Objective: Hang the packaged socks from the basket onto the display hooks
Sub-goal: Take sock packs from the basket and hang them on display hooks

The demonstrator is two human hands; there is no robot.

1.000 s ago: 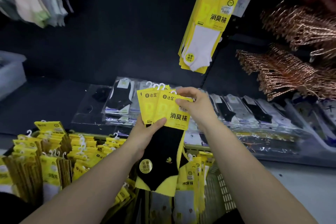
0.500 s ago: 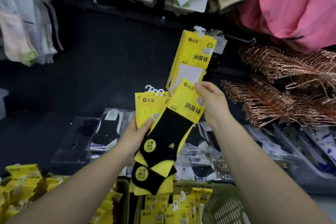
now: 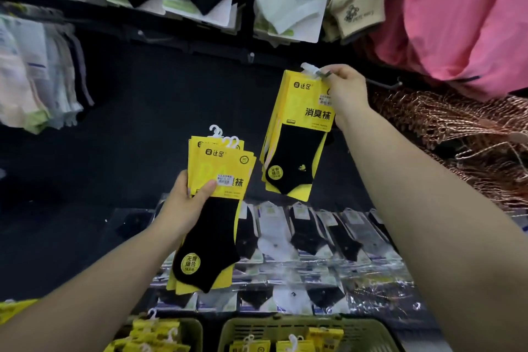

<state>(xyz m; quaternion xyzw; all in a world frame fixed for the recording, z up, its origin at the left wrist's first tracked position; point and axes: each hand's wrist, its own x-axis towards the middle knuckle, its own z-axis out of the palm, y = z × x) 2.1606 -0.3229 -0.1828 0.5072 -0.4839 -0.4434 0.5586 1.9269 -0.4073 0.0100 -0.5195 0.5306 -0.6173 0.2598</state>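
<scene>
Up at the display hook (image 3: 324, 73), right hand (image 3: 345, 94) pinches the top edge of a black-sock pack (image 3: 300, 134), white tab right at the hook's tip. Left hand (image 3: 183, 203) grips a fanned stack of packs (image 3: 220, 180), thumb across the front, a dark gap between them. Green basket (image 3: 285, 328) sits below, and copper hangers (image 3: 457, 128) crowd the right.

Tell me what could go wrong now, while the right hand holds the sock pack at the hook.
The pack in the right hand has its white hanger near the tip of the hook; released early, it may slip off. The left hand pinches several fanned packs; one could slide out.
</scene>
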